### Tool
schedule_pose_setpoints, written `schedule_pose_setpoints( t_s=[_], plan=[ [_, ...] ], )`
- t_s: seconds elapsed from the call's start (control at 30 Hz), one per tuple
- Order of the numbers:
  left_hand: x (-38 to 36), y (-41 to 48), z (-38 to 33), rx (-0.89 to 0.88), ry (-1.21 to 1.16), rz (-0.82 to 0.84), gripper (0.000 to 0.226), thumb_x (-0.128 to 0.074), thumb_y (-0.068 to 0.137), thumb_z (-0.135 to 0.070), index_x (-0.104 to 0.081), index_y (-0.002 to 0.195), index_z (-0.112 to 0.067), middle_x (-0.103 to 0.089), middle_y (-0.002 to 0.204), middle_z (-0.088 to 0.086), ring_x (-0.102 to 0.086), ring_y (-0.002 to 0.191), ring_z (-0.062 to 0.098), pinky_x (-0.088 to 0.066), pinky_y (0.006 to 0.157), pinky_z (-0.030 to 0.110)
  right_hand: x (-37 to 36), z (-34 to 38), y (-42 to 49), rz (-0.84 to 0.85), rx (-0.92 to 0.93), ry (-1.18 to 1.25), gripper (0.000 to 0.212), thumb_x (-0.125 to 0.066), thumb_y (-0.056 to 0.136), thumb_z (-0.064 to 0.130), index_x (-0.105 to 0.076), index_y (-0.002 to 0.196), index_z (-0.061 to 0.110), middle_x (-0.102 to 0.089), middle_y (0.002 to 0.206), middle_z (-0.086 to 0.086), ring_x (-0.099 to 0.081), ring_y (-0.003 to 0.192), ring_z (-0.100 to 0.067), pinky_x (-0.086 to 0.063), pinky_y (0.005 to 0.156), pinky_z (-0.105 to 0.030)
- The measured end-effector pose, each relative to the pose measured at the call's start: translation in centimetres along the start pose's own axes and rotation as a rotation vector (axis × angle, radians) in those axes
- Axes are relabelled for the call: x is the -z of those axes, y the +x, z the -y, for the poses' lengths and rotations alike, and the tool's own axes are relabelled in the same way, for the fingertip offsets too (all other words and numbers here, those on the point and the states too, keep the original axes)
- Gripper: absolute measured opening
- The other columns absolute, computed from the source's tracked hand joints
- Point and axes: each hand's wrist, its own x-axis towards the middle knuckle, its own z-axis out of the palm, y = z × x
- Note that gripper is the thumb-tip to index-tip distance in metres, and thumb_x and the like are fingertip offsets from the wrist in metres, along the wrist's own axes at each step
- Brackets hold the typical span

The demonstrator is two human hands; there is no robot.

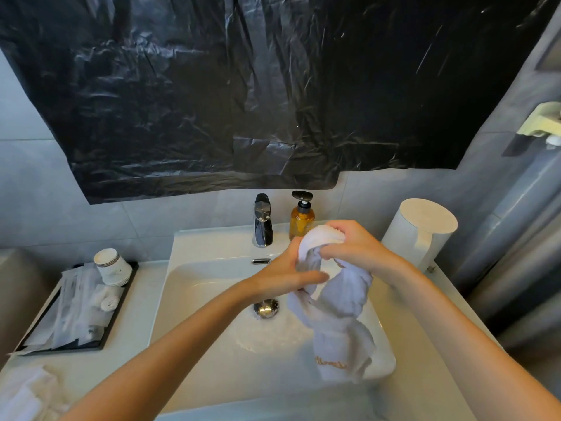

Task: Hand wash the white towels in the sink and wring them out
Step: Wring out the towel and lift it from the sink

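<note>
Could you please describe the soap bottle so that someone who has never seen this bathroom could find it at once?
Look at the white sink: a chrome tap stands at the middle of its back edge. Just right of the tap is the soap bottle, behind the raised white towel. It is the only amber-brown thing there, with a black pump on top.

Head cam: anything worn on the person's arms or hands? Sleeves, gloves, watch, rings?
Nothing worn that shows. Left hand and right hand: bare, no gloves. Left forearm and right forearm: bare to the frame edge, no sleeve in view. No watch, bracelet or ring visible, though some fingers are partly hidden.
</note>
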Motion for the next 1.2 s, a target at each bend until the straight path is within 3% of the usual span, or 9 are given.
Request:
schedule_pose_setpoints(
  t_s=[0.17,0.4,0.53,0.7,0.83,0.93,1.0,1.1,1.2],
  plan=[
    [-0.4,0.5,-1.9,-0.054,-0.226,-0.257,0.023,-0.051,0.100,-0.023,-0.049,0.117,-0.037,-0.059,0.103,-0.016,-0.057,0.095,0.000,-0.050,0.078,0.020,0.9,1.5,0.0,-0.056,0.067,-0.039,0.020,-0.074,0.080,0.012,-0.062,0.096,0.017,-0.059,0.082,0.002,-0.057,0.079,-0.012,-0.045,0.063,-0.015],
    [0.4,0.1,-3.3,0.022,-0.368,-0.348,0.024,-0.049,0.099,-0.018,-0.050,0.123,-0.020,-0.060,0.120,0.010,-0.058,0.114,0.029,-0.052,0.093,0.046,2.1,0.8,-1.4,0.077,-0.005,0.059,0.057,-0.083,0.070,0.034,-0.047,0.114,0.040,-0.058,0.111,0.017,-0.060,0.101,-0.004,-0.052,0.075,-0.017],
    [0.7,0.0,-4.1,-0.027,-0.521,-0.357,0.028,-0.046,0.100,-0.019,-0.048,0.128,-0.017,-0.059,0.124,0.014,-0.060,0.113,0.027,-0.057,0.087,0.040,0.0,-0.2,-1.5,0.159,-0.005,0.154,0.072,-0.088,0.066,0.030,-0.045,0.120,0.046,-0.061,0.116,0.021,-0.060,0.107,0.003,-0.051,0.079,-0.013],
    [1.2,-0.3,-5.6,0.044,-0.682,-0.148,0.033,-0.050,0.100,-0.028,-0.054,0.128,-0.012,-0.066,0.122,0.013,-0.064,0.113,0.024,-0.054,0.094,0.041,-2.3,-0.5,-1.3,-0.129,0.068,0.312,0.041,-0.085,0.070,0.015,-0.061,0.101,0.029,-0.068,0.093,0.016,-0.066,0.086,0.003,-0.049,0.066,-0.009],
    [3.1,-1.3,-5.7,0.051,-0.074,-0.101,0.024,-0.060,0.093,-0.037,-0.055,0.115,-0.030,-0.065,0.113,-0.009,-0.064,0.105,0.012,-0.056,0.087,0.028,-0.9,-0.5,-1.6,0.006,0.047,0.236,0.020,-0.080,0.075,0.008,-0.068,0.084,0.020,-0.071,0.075,0.010,-0.067,0.073,0.000,-0.049,0.065,-0.014],
    [3.9,-2.4,-3.5,-0.098,0.220,-0.239,0.080,-0.077,0.082,-0.026,-0.027,0.143,-0.040,-0.045,0.138,-0.007,-0.057,0.108,0.006,-0.056,0.079,0.020,0.8,-0.8,-1.7,0.057,-0.015,0.249,0.019,-0.082,0.072,0.010,-0.068,0.062,0.017,-0.066,0.062,0.000,-0.063,0.064,-0.010,-0.048,0.065,-0.022],
    [3.6,-2.6,-1.5,-0.322,0.642,-0.359,0.109,-0.083,0.074,-0.015,-0.010,0.149,-0.044,-0.020,0.153,-0.009,-0.053,0.117,0.011,-0.054,0.078,0.016,1.6,-0.9,-1.8,0.155,-0.081,0.283,0.015,-0.079,0.065,0.019,-0.066,0.059,0.017,-0.061,0.062,-0.002,-0.060,0.063,-0.014,-0.047,0.064,-0.024],
    [2.6,-0.7,1.8,-0.747,1.140,-0.529,0.100,-0.082,0.069,0.000,-0.025,0.145,-0.030,-0.019,0.153,0.008,-0.035,0.137,0.031,-0.045,0.101,0.034,1.5,-0.5,-1.7,0.385,-0.182,0.354,0.026,-0.072,0.066,0.012,-0.062,0.090,0.008,-0.058,0.064,-0.002,-0.056,0.060,-0.014,-0.046,0.057,-0.023],
    [1.7,1.2,3.2,-1.011,1.069,-0.648,0.077,-0.083,0.075,-0.008,-0.033,0.132,-0.020,-0.030,0.142,0.014,-0.032,0.137,0.035,-0.038,0.111,0.042,0.7,-0.3,-1.5,0.596,-0.235,0.428,0.013,-0.069,0.068,0.008,-0.068,0.071,0.020,-0.053,0.055,0.000,-0.051,0.049,-0.012,-0.045,0.053,-0.024]
  ],
)
